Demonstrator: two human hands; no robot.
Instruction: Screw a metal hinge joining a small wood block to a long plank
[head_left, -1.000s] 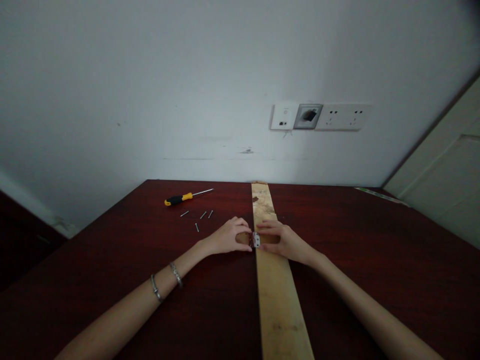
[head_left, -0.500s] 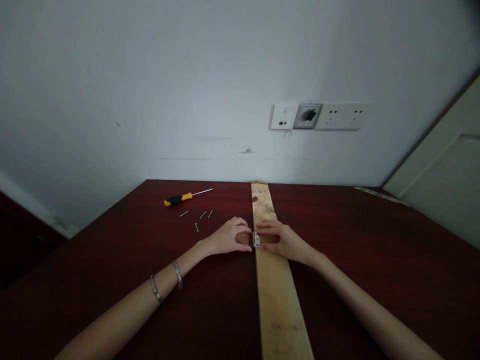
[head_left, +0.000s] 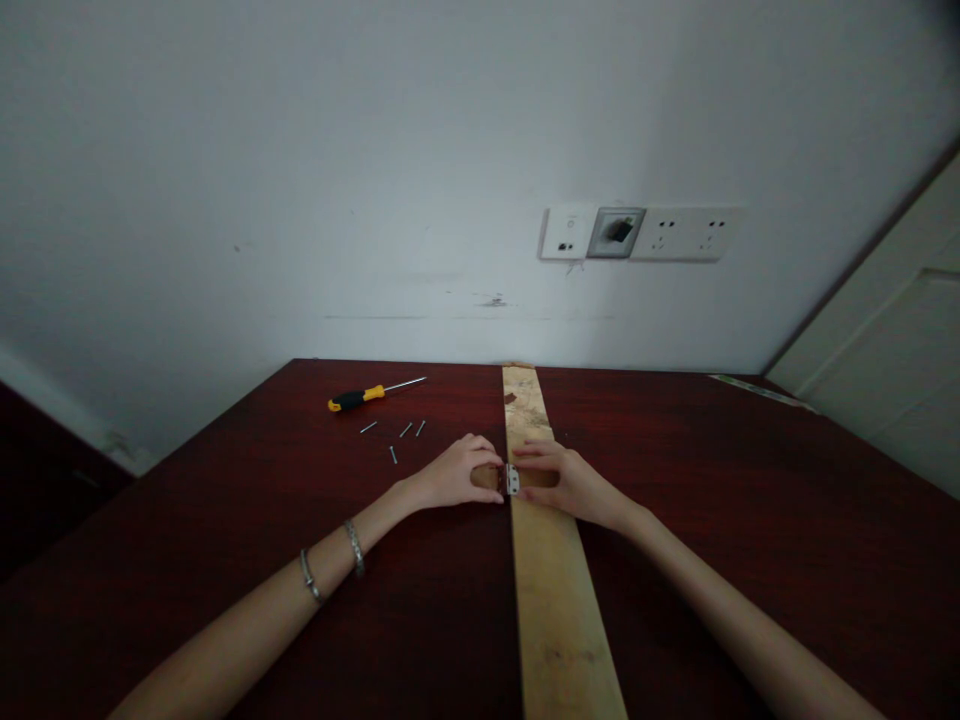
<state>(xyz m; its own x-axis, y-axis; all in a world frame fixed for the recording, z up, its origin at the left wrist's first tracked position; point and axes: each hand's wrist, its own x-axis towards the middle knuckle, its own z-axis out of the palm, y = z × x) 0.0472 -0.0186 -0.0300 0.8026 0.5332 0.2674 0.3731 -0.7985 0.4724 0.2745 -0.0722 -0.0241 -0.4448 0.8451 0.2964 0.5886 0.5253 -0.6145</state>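
A long pale wooden plank [head_left: 559, 600] lies lengthwise on the dark red table [head_left: 225, 520]. A small metal hinge [head_left: 512, 479] sits at the plank's left edge. My left hand [head_left: 454, 473] curls round a small brown wooden piece [head_left: 486, 477] at the hinge's left side. My right hand [head_left: 570, 478] rests on the plank, thumb and fingers pinched round the hinge's right leaf. Both hands nearly touch across the hinge.
A screwdriver [head_left: 367, 394] with a yellow and black handle lies at the back left. Several small screws [head_left: 399, 437] lie loose in front of it. A wall with sockets [head_left: 641, 233] stands behind the table, and a pale door [head_left: 892, 350] is at the right.
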